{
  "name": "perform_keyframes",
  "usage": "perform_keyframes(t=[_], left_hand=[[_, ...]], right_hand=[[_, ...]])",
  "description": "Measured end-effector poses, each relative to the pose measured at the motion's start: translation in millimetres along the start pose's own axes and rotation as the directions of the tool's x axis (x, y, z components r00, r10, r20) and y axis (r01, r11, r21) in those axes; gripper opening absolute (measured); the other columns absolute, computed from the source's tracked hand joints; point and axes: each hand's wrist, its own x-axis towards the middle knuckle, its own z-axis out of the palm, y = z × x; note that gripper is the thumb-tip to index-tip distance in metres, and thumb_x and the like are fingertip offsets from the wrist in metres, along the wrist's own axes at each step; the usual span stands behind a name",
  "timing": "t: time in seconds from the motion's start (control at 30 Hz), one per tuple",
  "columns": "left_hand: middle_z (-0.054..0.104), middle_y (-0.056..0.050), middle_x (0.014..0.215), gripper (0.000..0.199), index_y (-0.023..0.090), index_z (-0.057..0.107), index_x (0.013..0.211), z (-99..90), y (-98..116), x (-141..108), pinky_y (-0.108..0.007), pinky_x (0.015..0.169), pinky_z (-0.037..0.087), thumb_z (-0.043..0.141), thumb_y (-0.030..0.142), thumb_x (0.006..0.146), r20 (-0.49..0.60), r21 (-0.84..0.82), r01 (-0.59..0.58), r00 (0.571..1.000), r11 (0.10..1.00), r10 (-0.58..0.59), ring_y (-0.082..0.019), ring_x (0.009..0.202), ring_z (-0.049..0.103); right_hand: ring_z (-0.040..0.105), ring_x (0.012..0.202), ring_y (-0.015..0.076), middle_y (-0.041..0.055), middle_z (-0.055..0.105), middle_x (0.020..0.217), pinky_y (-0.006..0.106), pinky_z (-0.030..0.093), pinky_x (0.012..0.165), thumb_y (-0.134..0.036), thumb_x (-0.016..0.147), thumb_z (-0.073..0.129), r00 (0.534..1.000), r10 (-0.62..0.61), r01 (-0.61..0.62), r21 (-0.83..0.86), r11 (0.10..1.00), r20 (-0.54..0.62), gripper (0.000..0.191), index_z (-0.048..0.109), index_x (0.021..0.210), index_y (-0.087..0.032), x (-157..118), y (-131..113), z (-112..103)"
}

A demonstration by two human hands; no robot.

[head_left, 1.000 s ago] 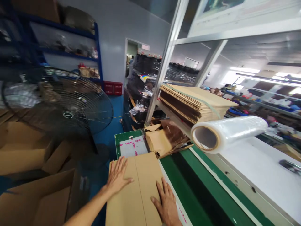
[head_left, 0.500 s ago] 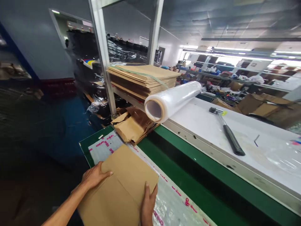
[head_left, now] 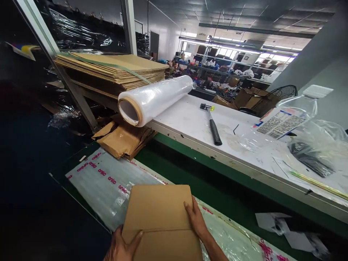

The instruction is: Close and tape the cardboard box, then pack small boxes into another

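Seemingly, a handling step is in hand, the cardboard box (head_left: pixel 160 208) being clasped at opposite sides by the fingers of the left hand (head_left: pixel 119 246) and right hand (head_left: pixel 198 219) over the film-covered green worktop (head_left: pixel 163 163), and an even, two-sided grip is probably called for in any next move.

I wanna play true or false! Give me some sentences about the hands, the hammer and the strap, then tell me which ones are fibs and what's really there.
1. The left hand and right hand both hold the brown cardboard. True.
2. The hammer lies on the white tabletop. True.
3. The right hand is holding the hammer. False: it holds the brown cardboard.
4. A strap crosses the cardboard stack. True.
5. That strap is red. False: it is green.
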Motion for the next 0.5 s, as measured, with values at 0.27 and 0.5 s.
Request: perform_keyframes(t=[0.27,0.5], left_hand=[[0.027,-0.030,0.174,0.109,0.012,0.006,0.170,8.5,-10,9,-0.067,0.124,0.043,0.054,0.073,0.093,-0.240,-0.047,-0.309,0.927,0.950,0.289,-0.044,0.161,0.032],[0.044,-0.013,0.170,0.052,0.028,0.053,0.157,3.5,-16,5,-0.066,0.127,0.039,0.042,0.037,0.107,-0.073,0.393,-0.616,0.719,0.683,0.691,-0.035,0.158,0.041]], right_hand=[[0.049,0.148,0.0362,0.0149,0.061,0.156,0.067,0.018,0.132,-0.054,0.101,0.049,0.837,-0.329,0.548,-0.658,0.517,0.438,0.063,0.052,0.155,-0.021,28,-76,71],[0.048,0.141,0.0376,0.0176,0.060,0.151,0.063,0.015,0.133,-0.063,0.101,0.043,0.841,-0.371,0.538,-0.686,0.490,0.394,0.072,0.049,0.156,-0.016,12,-58,93]])
